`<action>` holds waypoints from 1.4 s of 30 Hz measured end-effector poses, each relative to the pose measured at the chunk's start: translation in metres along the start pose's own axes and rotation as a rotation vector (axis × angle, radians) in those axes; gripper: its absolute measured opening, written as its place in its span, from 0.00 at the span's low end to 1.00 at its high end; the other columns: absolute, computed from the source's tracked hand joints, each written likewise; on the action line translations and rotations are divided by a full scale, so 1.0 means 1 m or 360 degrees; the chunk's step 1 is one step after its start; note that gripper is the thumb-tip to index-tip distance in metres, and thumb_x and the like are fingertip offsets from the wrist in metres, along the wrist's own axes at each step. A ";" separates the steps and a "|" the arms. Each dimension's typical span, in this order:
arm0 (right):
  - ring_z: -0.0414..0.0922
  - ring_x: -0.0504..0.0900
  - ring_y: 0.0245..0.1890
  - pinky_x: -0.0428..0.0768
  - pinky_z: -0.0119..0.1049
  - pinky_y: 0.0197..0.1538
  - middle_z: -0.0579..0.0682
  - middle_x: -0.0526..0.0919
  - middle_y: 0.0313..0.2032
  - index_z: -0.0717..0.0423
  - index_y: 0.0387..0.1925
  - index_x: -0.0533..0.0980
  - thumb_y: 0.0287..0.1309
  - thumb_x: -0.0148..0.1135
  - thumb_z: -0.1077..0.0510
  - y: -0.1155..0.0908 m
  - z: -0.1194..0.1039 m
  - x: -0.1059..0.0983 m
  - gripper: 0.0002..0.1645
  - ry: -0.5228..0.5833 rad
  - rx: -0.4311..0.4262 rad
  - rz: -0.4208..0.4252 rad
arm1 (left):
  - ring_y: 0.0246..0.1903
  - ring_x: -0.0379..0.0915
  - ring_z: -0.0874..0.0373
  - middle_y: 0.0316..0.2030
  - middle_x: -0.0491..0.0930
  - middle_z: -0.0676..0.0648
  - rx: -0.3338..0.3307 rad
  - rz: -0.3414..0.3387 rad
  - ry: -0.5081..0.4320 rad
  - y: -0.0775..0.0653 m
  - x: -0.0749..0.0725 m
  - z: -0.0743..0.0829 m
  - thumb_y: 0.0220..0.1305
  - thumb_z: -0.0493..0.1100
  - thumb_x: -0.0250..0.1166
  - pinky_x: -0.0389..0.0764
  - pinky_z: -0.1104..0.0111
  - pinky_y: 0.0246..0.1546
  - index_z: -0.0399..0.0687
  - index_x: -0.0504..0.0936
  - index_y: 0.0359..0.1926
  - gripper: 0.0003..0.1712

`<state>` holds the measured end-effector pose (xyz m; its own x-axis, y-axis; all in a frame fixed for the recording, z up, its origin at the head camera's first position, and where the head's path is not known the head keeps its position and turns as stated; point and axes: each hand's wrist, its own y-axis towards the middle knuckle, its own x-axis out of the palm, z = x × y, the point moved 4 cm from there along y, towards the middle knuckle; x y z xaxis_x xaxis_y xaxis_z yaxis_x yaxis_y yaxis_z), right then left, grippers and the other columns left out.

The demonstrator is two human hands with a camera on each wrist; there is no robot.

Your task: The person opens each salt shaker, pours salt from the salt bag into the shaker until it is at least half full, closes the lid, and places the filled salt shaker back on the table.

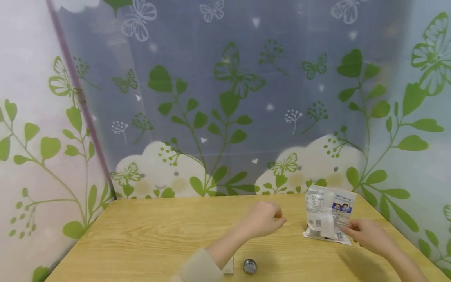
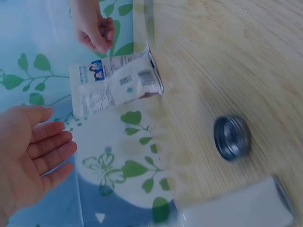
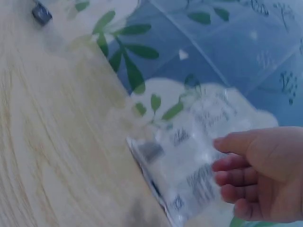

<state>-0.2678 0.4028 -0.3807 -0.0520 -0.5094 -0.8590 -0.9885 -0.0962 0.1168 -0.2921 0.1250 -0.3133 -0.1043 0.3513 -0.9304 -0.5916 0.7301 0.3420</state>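
Observation:
A white plastic packet (image 1: 329,215) with printed text and a small blue picture stands on the table at the right, its printed side facing me. My right hand (image 1: 371,234) is at the packet's lower right edge in the head view. The left wrist view shows a gap between that hand (image 2: 93,26) and the packet (image 2: 116,80), and its fingers are loosely bent around nothing. My left hand (image 1: 262,219) hovers left of the packet, holding nothing. Its fingers (image 2: 49,146) are relaxed and spread in the left wrist view.
A small round dark metal object (image 1: 249,266) sits near the table's front. Beside it is a white box (image 1: 229,266), partly hidden by my left forearm. The wooden table (image 1: 158,227) is bordered by patterned fabric walls (image 1: 197,98) at the back and sides.

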 end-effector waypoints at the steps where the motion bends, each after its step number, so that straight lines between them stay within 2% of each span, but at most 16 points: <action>1: 0.38 0.66 0.16 0.67 0.32 0.20 0.44 0.70 0.17 0.56 0.24 0.72 0.64 0.52 0.51 0.000 -0.009 0.003 0.16 0.0023 -0.0089 -0.0069 | 0.30 0.76 0.66 0.29 0.81 0.54 -0.0002 0.0018 -0.0037 -0.007 -0.003 -0.004 0.61 0.47 0.62 0.72 0.81 0.29 0.46 0.83 0.32 0.09; 3: 0.37 0.69 0.17 0.70 0.31 0.20 0.44 0.72 0.19 0.59 0.31 0.74 0.63 0.53 0.53 0.001 -0.027 0.007 0.13 0.0110 -0.0229 -0.0204 | 0.34 0.77 0.64 0.33 0.82 0.53 -0.0026 0.0048 -0.0106 -0.020 -0.010 -0.013 0.61 0.46 0.62 0.74 0.79 0.35 0.45 0.83 0.35 0.10; 4: 0.36 0.69 0.18 0.71 0.31 0.21 0.44 0.73 0.20 0.58 0.34 0.75 0.63 0.54 0.53 0.002 -0.036 0.009 0.12 0.0113 -0.0280 -0.0228 | 0.37 0.77 0.63 0.36 0.82 0.52 -0.0041 0.0064 -0.0131 -0.027 -0.013 -0.018 0.61 0.46 0.62 0.75 0.78 0.38 0.45 0.83 0.38 0.10; 10: 0.32 0.71 0.25 0.72 0.31 0.27 0.38 0.75 0.26 0.57 0.40 0.76 0.60 0.57 0.50 0.010 -0.088 0.027 0.15 0.0092 -0.0513 -0.0202 | 0.47 0.74 0.58 0.48 0.79 0.49 -0.0167 0.0087 -0.0234 -0.065 -0.023 -0.042 0.56 0.45 0.66 0.73 0.68 0.50 0.43 0.78 0.50 0.21; 14: 0.33 0.73 0.31 0.75 0.32 0.31 0.40 0.76 0.33 0.60 0.44 0.75 0.58 0.60 0.50 0.015 -0.117 0.043 0.19 0.0155 -0.0680 -0.0238 | 0.50 0.71 0.55 0.53 0.75 0.47 -0.0294 0.0037 -0.0399 -0.088 -0.020 -0.059 0.55 0.47 0.67 0.72 0.63 0.52 0.42 0.73 0.56 0.28; 17: 0.37 0.74 0.33 0.76 0.34 0.34 0.42 0.76 0.35 0.61 0.47 0.74 0.56 0.62 0.51 0.019 -0.135 0.058 0.22 0.0181 -0.0750 -0.0297 | 0.52 0.69 0.52 0.56 0.72 0.46 -0.0377 -0.0009 -0.0539 -0.102 -0.017 -0.070 0.53 0.49 0.69 0.71 0.59 0.53 0.41 0.69 0.60 0.35; 22: 0.39 0.73 0.34 0.75 0.34 0.35 0.44 0.75 0.37 0.61 0.48 0.73 0.51 0.67 0.53 0.023 -0.160 0.082 0.24 0.0140 -0.0844 -0.0366 | 0.55 0.67 0.48 0.58 0.69 0.42 -0.0469 -0.0106 -0.0623 -0.122 -0.008 -0.082 0.46 0.54 0.72 0.70 0.54 0.54 0.40 0.65 0.63 0.46; 27: 0.36 0.72 0.32 0.74 0.31 0.33 0.45 0.74 0.35 0.60 0.46 0.74 0.46 0.71 0.55 0.026 -0.178 0.103 0.26 0.0059 -0.0930 -0.0379 | 0.54 0.68 0.45 0.59 0.68 0.40 -0.0533 -0.0146 -0.0580 -0.136 0.002 -0.090 0.41 0.56 0.74 0.71 0.54 0.53 0.37 0.64 0.63 0.51; 31: 0.37 0.73 0.32 0.74 0.30 0.33 0.47 0.75 0.35 0.61 0.47 0.73 0.43 0.73 0.53 0.028 -0.186 0.115 0.29 0.0017 -0.0930 -0.0427 | 0.52 0.69 0.45 0.58 0.69 0.39 -0.0568 -0.0193 -0.0644 -0.141 0.011 -0.094 0.40 0.55 0.75 0.73 0.55 0.50 0.37 0.65 0.62 0.50; 34: 0.39 0.74 0.33 0.75 0.31 0.34 0.47 0.74 0.36 0.60 0.46 0.74 0.41 0.74 0.52 0.028 -0.189 0.123 0.30 -0.0002 -0.0874 -0.0476 | 0.50 0.71 0.48 0.55 0.72 0.42 -0.0561 -0.0220 -0.0704 -0.143 0.019 -0.096 0.40 0.54 0.75 0.74 0.58 0.48 0.38 0.68 0.60 0.47; 37: 0.40 0.75 0.34 0.76 0.31 0.34 0.46 0.74 0.36 0.59 0.45 0.74 0.41 0.74 0.51 0.028 -0.190 0.132 0.29 -0.0030 -0.0792 -0.0519 | 0.46 0.72 0.54 0.50 0.75 0.49 -0.0516 -0.0219 -0.0728 -0.144 0.026 -0.098 0.40 0.53 0.75 0.74 0.63 0.46 0.41 0.72 0.56 0.42; 42: 0.36 0.71 0.31 0.75 0.30 0.33 0.43 0.74 0.34 0.60 0.44 0.75 0.41 0.73 0.48 0.026 -0.190 0.145 0.30 -0.0107 -0.0770 -0.0523 | 0.39 0.71 0.61 0.40 0.75 0.58 -0.0509 -0.0202 -0.0724 -0.146 0.035 -0.098 0.40 0.52 0.76 0.74 0.70 0.39 0.47 0.76 0.48 0.32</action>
<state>-0.2739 0.1636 -0.4077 0.2214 -0.3327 -0.9167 -0.7777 -0.6274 0.0398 -0.2879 -0.0268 -0.4089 0.2959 0.5412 -0.7871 -0.7972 0.5938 0.1086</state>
